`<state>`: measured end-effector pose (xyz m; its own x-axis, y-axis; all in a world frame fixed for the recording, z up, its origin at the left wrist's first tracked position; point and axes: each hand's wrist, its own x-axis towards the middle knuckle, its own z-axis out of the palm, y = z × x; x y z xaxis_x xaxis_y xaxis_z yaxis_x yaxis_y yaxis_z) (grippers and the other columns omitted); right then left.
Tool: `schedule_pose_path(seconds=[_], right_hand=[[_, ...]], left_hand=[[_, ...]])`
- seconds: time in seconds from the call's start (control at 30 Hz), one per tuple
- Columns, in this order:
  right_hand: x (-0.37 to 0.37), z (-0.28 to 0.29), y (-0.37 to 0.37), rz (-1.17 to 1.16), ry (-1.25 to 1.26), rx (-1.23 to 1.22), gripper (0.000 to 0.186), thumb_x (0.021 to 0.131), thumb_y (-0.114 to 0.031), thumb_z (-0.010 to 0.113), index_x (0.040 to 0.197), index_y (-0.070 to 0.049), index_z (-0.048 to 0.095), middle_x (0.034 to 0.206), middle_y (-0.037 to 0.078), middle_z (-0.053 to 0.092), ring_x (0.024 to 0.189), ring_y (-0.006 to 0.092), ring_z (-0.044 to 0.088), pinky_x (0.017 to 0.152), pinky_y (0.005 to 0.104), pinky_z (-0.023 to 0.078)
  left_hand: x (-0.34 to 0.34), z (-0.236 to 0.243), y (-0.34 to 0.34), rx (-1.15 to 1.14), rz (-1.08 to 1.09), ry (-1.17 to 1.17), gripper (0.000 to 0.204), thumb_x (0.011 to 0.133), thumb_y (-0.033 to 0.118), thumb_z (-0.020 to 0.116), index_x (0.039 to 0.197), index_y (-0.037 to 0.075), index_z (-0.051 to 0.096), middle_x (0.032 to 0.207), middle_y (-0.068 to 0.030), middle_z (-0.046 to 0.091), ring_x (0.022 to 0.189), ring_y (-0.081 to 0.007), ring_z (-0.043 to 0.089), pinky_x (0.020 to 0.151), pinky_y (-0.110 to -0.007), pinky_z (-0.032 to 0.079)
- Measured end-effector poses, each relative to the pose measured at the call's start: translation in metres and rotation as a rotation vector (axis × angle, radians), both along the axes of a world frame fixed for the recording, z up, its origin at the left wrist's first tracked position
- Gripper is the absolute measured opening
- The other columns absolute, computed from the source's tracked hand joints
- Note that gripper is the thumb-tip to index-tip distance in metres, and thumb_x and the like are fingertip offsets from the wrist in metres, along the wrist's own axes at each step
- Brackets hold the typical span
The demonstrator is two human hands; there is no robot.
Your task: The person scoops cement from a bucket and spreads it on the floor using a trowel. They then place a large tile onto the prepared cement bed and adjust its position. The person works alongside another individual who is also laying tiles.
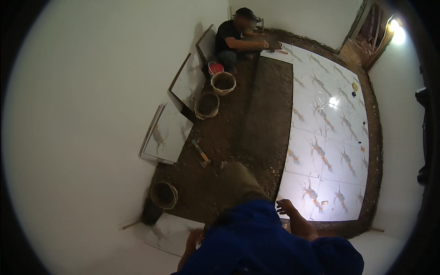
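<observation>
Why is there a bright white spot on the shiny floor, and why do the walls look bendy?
In the head view, the glossy laid tiles mirror a light as glare; a lamp flares by the doorway; the fisheye lens curves the walls.

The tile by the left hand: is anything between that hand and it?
Nothing visible. The left hand sits right at the edge of the loose tile by the wall, though whether it touches is unclear. The right hand hovers open over the laid tiles. A bucket stands beyond.

loose tile (167, 231) | white, veined | flat at wall | left hand (193, 239) touching edge
</observation>
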<state>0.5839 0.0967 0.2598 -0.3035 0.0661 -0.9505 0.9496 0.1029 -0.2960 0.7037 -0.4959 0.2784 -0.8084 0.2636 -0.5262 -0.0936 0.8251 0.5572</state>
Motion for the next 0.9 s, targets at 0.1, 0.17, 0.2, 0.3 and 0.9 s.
schedule_pose_path(seconds=[0.1, 0.17, 0.2, 0.3, 0.9], right_hand=[[-0.047, -0.045, -0.017, -0.038, -0.085, -0.089, 0.028, 0.097, -0.032, 0.068, 0.116, -0.011, 0.064, 0.098, 0.009, 0.070, 0.077, 0.0230, 0.071, 0.065, 0.0375, 0.057], [-0.098, -0.074, -0.029, 1.171, 0.590, 0.281, 0.027, 0.093, -0.029, 0.069, 0.113, -0.012, 0.065, 0.095, 0.007, 0.071, 0.078, 0.0209, 0.071, 0.068, 0.0369, 0.058], [-0.132, -0.085, -0.036, 1.817, 0.847, 0.479, 0.026, 0.092, -0.028, 0.070, 0.111, -0.012, 0.065, 0.094, 0.006, 0.071, 0.078, 0.0199, 0.071, 0.069, 0.0367, 0.058], [-0.240, -0.081, -0.058, 1.583, 0.638, 0.191, 0.038, 0.094, -0.029, 0.064, 0.130, -0.017, 0.062, 0.089, 0.011, 0.072, 0.084, 0.0298, 0.071, 0.071, 0.0443, 0.057], [-0.394, 0.080, -0.180, 0.368, 0.293, -0.044, 0.053, 0.086, -0.045, 0.072, 0.113, 0.001, 0.073, 0.103, 0.017, 0.075, 0.091, 0.0278, 0.072, 0.078, 0.0399, 0.059]], left_hand=[[-0.030, 0.003, -0.019, 0.050, 0.164, -0.225, 0.028, 0.092, 0.028, 0.071, 0.107, 0.004, 0.070, 0.101, -0.0103, 0.072, 0.080, -0.0229, 0.068, 0.071, -0.037, 0.055], [-0.082, 0.005, -0.026, 0.075, 0.249, -0.295, 0.031, 0.091, 0.030, 0.072, 0.106, 0.004, 0.071, 0.100, -0.0111, 0.072, 0.083, -0.0242, 0.069, 0.074, -0.038, 0.054], [-0.118, 0.006, -0.029, 0.081, 0.264, -0.291, 0.032, 0.090, 0.032, 0.073, 0.106, 0.004, 0.071, 0.100, -0.0115, 0.072, 0.084, -0.0248, 0.069, 0.075, -0.038, 0.054], [-0.243, 0.012, -0.036, 0.117, 0.264, -0.236, 0.035, 0.089, 0.035, 0.074, 0.105, 0.004, 0.072, 0.099, -0.0128, 0.072, 0.088, -0.0268, 0.069, 0.079, -0.039, 0.054], [-0.776, 0.148, 0.099, 0.012, -0.587, -0.499, 0.031, 0.084, 0.032, 0.080, 0.096, 0.006, 0.067, 0.084, -0.0079, 0.067, 0.079, -0.0203, 0.062, 0.074, -0.036, 0.050]])
